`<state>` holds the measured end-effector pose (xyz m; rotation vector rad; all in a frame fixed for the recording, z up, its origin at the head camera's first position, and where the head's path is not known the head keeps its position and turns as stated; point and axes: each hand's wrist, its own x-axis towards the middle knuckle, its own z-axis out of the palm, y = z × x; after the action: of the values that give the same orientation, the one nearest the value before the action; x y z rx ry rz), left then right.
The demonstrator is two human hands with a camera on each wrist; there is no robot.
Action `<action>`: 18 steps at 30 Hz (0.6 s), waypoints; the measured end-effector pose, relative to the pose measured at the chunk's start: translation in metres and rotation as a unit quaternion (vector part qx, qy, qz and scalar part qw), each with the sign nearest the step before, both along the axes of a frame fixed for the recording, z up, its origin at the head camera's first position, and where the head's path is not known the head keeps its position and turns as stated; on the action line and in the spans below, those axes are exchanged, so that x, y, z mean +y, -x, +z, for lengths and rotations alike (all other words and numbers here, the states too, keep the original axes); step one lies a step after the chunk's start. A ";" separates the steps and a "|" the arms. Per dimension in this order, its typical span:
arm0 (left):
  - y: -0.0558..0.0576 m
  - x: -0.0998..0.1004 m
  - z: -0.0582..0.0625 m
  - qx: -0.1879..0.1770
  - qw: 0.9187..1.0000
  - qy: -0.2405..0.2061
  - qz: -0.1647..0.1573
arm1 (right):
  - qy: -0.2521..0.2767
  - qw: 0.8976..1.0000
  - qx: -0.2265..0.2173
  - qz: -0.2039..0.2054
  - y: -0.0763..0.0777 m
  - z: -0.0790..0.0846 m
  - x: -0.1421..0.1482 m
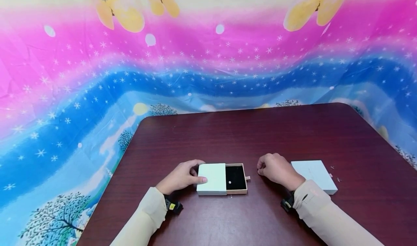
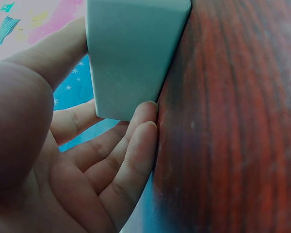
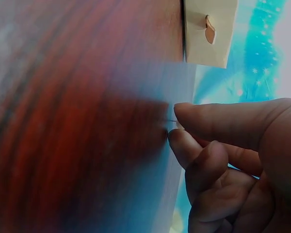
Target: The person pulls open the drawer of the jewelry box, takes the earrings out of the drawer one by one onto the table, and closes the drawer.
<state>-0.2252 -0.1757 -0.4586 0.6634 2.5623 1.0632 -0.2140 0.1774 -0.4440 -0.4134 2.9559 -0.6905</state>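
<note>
A white jewellery box (image 1: 211, 179) lies on the table with its drawer (image 1: 240, 191) slid partway out to the right. Black padding (image 1: 235, 175) lines the drawer, and one small pearl (image 1: 229, 182) sits on it. My left hand (image 1: 180, 178) grips the box's left end, thumb on top and fingers at the far side. Just right of the drawer's ribbon tab (image 3: 210, 33), my right hand (image 1: 277, 169) pinches a tiny stud earring (image 3: 179, 125) between thumb and forefinger. Its thin pin pokes out; the fingertips hide most of it.
A second white box (image 1: 314, 174) lies closed beside the right wrist. Small silvery pieces (image 1: 338, 180) are on the table to its right. A tiny bit (image 1: 231, 196) lies in front of the drawer. Behind the dark wooden table (image 1: 247, 137) hangs a printed cloth (image 1: 208, 58).
</note>
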 end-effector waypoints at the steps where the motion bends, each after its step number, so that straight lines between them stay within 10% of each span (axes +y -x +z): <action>1: 0.000 0.000 0.000 0.000 1.000 0.000 0.000 | 0.000 1.000 0.000 0.000 0.000 0.000 0.000; 18: 0.000 0.000 -0.001 -0.004 1.000 -0.002 0.001 | -0.010 1.000 -0.017 -0.011 0.000 0.001 0.000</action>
<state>-0.2253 -0.1760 -0.4599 0.6559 2.5556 1.0707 -0.2143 0.1773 -0.4431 -0.3630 2.9376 -0.6622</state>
